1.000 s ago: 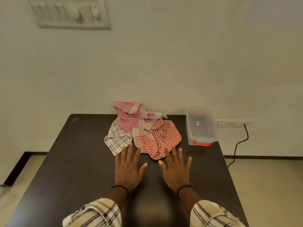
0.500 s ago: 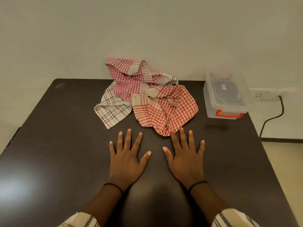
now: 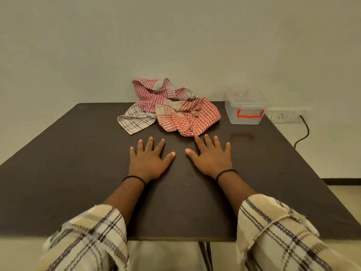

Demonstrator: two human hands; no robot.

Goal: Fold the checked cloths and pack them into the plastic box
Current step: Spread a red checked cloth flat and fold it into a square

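Observation:
Three crumpled checked cloths lie in a heap at the far middle of the dark table [image 3: 68, 163]: an orange-red one [image 3: 192, 119] in front, a pink-red one [image 3: 154, 94] behind against the wall, and a white one with dark lines [image 3: 134, 120] at the left. A clear plastic box [image 3: 245, 108] with a lid and an orange handle stands at the far right. My left hand [image 3: 149, 160] and my right hand [image 3: 212, 156] lie flat on the table, fingers spread, just in front of the cloths. My right index fingertip touches the orange-red cloth's edge.
The table's far edge meets a plain wall. A wall socket [image 3: 281, 115] with a black cable [image 3: 304, 133] sits to the right of the box. The table's near edge runs under my checked sleeves.
The camera view has tilted down and drawn back, so the wall switch panel is out of view. Both hands stay flat in about the same place before the cloths.

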